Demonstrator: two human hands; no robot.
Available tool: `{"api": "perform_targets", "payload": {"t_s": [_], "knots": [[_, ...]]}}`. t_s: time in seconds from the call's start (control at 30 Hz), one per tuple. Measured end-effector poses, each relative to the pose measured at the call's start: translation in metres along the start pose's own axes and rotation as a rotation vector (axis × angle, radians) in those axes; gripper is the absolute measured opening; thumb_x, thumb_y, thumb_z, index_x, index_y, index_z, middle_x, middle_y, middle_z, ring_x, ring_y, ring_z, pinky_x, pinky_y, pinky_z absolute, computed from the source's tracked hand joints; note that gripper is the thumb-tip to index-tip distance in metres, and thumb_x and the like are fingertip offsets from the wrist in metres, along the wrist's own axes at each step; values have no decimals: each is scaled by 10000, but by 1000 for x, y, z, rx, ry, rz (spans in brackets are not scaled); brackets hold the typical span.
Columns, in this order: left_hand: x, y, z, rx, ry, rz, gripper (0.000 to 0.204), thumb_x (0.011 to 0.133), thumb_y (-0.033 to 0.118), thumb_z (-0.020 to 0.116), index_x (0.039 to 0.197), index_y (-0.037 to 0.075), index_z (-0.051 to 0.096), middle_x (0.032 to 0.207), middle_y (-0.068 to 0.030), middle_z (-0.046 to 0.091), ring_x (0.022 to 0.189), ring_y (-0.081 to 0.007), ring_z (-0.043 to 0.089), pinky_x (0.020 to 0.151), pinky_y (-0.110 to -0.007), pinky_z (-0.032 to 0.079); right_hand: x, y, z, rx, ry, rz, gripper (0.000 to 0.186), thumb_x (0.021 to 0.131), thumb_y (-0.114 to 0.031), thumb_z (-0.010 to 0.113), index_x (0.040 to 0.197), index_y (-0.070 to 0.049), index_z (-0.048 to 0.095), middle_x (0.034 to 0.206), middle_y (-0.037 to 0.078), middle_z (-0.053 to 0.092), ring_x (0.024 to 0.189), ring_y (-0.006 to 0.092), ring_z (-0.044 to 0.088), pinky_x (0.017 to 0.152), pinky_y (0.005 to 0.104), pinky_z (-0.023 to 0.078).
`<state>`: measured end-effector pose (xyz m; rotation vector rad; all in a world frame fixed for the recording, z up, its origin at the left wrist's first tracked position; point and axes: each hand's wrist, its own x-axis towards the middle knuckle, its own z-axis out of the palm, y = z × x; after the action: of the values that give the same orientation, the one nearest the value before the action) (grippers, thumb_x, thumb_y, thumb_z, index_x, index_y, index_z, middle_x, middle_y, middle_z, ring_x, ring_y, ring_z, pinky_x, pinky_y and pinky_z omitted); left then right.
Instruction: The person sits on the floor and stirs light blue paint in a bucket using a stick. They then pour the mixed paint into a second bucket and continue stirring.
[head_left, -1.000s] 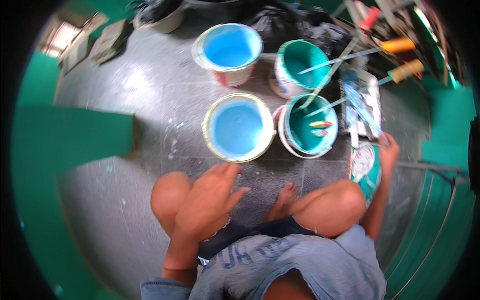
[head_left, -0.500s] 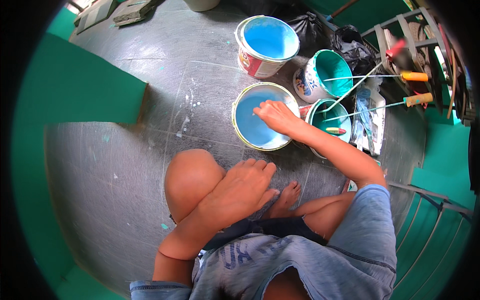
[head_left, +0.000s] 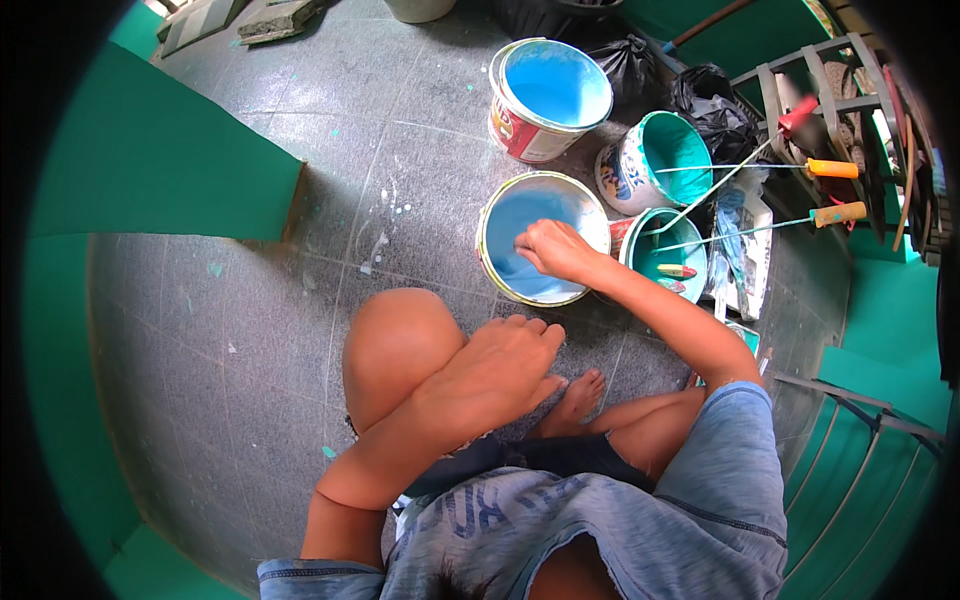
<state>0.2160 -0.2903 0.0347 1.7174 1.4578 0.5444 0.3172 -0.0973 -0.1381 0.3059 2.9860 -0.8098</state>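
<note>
My right hand (head_left: 560,252) is closed over the mouth of a round bucket (head_left: 487,240) of light blue paint. Its fingers are pinched together, and whatever they hold is hidden. My left hand (head_left: 490,372) is beside my raised left knee (head_left: 400,335), its wrist against the leg. The fingers of that hand bend loosely downward with the thumb apart, and no object shows in it. Right of the paint bucket stands a green-stained bucket (head_left: 690,278) holding a roller with an orange handle (head_left: 838,213) and a brush (head_left: 676,271).
Behind stand a taller bucket with blue inside (head_left: 545,142) and a white bucket with green inside (head_left: 622,178), a roller across it. Black bags (head_left: 628,68) and a metal rack (head_left: 850,85) lie beyond. A green pillar (head_left: 250,190) juts in from the left; paint spots mark the tiled floor (head_left: 270,370).
The view has shifted slightly, so the buckets appear a little further right. My right hand has moved slightly within the bucket's mouth. My left hand stays by the knee.
</note>
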Motion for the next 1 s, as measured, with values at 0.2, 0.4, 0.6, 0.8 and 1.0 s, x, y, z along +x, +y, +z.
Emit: {"api": "perform_targets", "payload": {"t_s": [0.2,0.4,0.6,0.8,1.0], "knots": [[-4,-5,5,-2,97,48,257,865,202,577,975,-13,488,943,-176,551,949,-351,527,811,-434,417,-1,17,-12,-406,26,63,45,647,2,593,659,36,620,658,213,612,687,331,648,592,443,517],[0,-1,-3,-15,35,-1,257,859,193,588,981,-11,491,944,-176,555,949,-351,531,814,-431,419,-7,-8,-16,67,-248,83,82,744,-58,608,723,11,647,702,205,634,716,364,644,658,451,510],[3,1,-1,-1,37,-4,262,857,198,591,976,-13,493,941,-177,557,954,-349,532,820,-434,421,-1,19,-9,-385,-2,87,46,707,-58,613,712,-21,639,686,210,623,693,373,640,640,439,514],[3,-2,1,4,68,-10,261,854,194,595,973,-15,493,945,-178,560,954,-350,532,821,-437,420,-15,2,-13,9,-218,109,60,697,-57,629,685,-1,647,690,217,624,691,365,641,639,425,524],[7,2,0,-9,7,-30,272,857,203,592,997,-9,496,958,-181,560,978,-349,531,837,-430,420,-5,34,-8,-306,118,127,27,690,-37,622,690,-16,639,706,197,632,763,384,634,615,440,517]]}}
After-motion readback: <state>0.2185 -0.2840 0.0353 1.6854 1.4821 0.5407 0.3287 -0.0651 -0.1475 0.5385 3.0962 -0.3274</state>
